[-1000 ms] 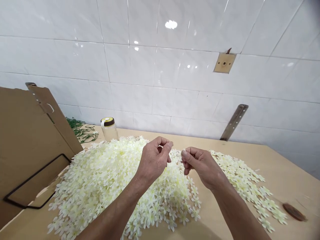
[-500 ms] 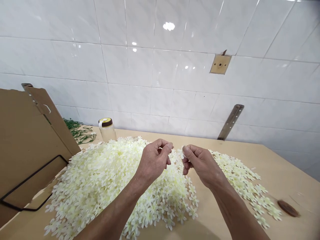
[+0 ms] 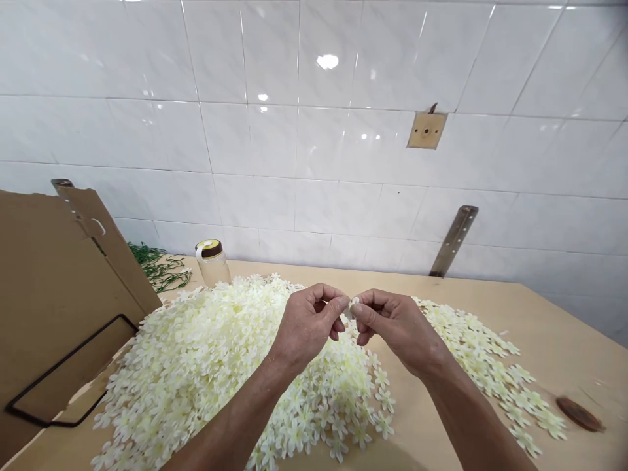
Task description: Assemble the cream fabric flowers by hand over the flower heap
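A small white flower piece (image 3: 351,306) is pinched between the fingertips of both hands, above the right edge of a big heap of pale yellow-white flowers (image 3: 210,340). My left hand (image 3: 314,320) is closed on its left side, thumb against the index finger. From the right, my right hand (image 3: 387,324) is closed on it too, its thumb over part of the piece. A flatter spread of similar flowers (image 3: 475,347) lies on the table to the right of my right hand.
A cardboard box (image 3: 59,281) stands at the left with a black wire frame (image 3: 63,366) by it. Behind the heap are a lidded jar (image 3: 213,265) and green stems (image 3: 159,268). A brown oval object (image 3: 579,414) lies at the right. A metal bracket (image 3: 454,242) is against the tiled wall.
My two hands have come together, closing the gap between their fingertips. The flower piece in my right hand now meets my left fingertips. The view has tilted slightly.
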### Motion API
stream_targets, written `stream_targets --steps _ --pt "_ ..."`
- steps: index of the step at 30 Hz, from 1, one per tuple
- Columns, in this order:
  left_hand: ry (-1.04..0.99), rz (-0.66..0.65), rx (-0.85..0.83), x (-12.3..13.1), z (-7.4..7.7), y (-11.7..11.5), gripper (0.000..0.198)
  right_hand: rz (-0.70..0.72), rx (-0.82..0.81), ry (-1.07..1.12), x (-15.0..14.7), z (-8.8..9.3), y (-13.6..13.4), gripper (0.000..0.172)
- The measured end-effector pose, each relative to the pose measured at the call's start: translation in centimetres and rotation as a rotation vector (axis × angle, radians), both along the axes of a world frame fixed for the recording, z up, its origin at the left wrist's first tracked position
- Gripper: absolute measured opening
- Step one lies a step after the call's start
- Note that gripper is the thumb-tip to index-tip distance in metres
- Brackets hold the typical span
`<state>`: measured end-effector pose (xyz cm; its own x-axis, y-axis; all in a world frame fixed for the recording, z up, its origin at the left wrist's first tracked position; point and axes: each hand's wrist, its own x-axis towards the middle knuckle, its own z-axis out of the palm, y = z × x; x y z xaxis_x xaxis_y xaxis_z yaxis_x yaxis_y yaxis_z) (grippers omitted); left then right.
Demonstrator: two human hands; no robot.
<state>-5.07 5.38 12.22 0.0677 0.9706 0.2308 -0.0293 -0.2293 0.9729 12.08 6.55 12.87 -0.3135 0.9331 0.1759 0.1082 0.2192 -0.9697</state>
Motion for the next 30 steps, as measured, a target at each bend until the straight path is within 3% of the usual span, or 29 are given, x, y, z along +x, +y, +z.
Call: stream_targets --steps 4,7,12,18,21,25,30 --pt "-0.076 0.110 0.021 0.6 -0.1 -0.4 0.023 0.032 -0.046 0.146 -0.9 -0.5 -0.2 0.031" --pt "-0.148 0.173 0.020 1.4 -0.6 -0.9 0.024 -0.043 -0.050 0.261 -1.9 -1.4 -0.2 0.030" --pt "-0.209 0.145 -0.014 2.2 -1.4 -1.2 0.027 -0.112 -0.020 0.358 -2.1 -1.9 -0.1 0.029" --pt "-0.214 -0.016 0.006 1.4 -0.3 -0.9 0.030 0.016 0.113 0.005 -0.8 -0.6 -0.6 0.034" --pt "-0.142 -0.037 0.007 0.7 0.0 -0.6 0.029 0.011 0.099 -0.106 -0.4 -0.2 -0.8 0.032" --pt "-0.118 0.025 0.002 0.6 -0.1 -0.4 0.024 -0.033 0.030 -0.026 -0.7 0.0 -0.7 0.031" --pt "-0.204 0.199 0.015 1.6 -0.7 -0.8 0.022 -0.056 0.004 0.183 -2.3 -0.9 -0.8 0.033"
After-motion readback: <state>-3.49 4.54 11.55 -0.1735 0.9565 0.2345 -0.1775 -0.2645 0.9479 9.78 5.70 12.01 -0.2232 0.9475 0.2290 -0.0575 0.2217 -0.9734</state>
